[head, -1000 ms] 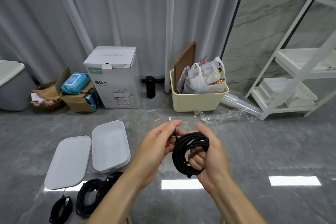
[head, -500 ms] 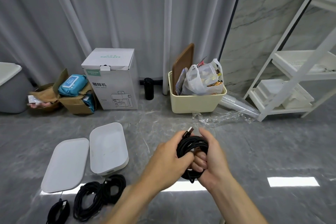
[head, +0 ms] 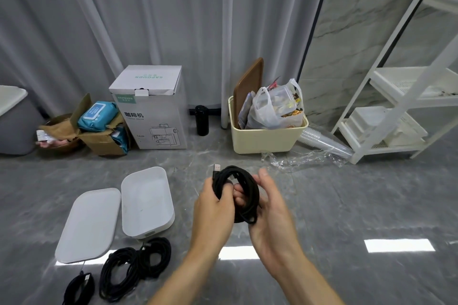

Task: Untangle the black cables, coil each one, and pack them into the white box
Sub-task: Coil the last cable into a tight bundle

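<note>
Black cable wound into a round coil (head: 241,190) held upright in both hands, open white rounded plastic box (head: 146,202) on floor, loose black cable bundles (head: 135,267) just before it

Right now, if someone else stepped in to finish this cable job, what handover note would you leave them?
Left hand: grips the left side of the coiled black cable, plug end sticking up.
Right hand: supports the coil's right side, fingers through the loop.
White box: open on the floor, no cable inside; its lid lies beside it.
Done: this cable looks coiled.
Left: place it in the box, then handle the cable pile and the small cable bundle on the floor in front of the box and lid.
</note>
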### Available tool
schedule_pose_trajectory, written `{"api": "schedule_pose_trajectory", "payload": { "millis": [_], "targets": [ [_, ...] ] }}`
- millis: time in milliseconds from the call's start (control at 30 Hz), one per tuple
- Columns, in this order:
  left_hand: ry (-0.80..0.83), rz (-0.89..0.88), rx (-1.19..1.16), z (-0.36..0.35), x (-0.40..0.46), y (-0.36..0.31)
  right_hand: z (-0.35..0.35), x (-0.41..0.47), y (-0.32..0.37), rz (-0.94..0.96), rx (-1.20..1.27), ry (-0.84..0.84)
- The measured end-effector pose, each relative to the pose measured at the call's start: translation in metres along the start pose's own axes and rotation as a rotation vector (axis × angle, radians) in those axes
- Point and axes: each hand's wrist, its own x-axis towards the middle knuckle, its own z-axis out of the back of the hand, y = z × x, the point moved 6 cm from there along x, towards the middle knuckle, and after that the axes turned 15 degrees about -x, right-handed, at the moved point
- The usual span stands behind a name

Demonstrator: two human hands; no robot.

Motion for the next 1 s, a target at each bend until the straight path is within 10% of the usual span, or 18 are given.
{"api": "schedule_pose_trajectory", "payload": {
  "millis": [433,1000],
  "targets": [
    [0.356,0.195,-0.466,-0.024,-0.010,-0.015,0.014,0.003,0.019,0.170,-0.073,-0.239],
    [0.236,0.187,-0.469,-0.019,-0.001,-0.008,0.000,0.001,0.017,0.162,-0.239,-0.049]
  ]
}}
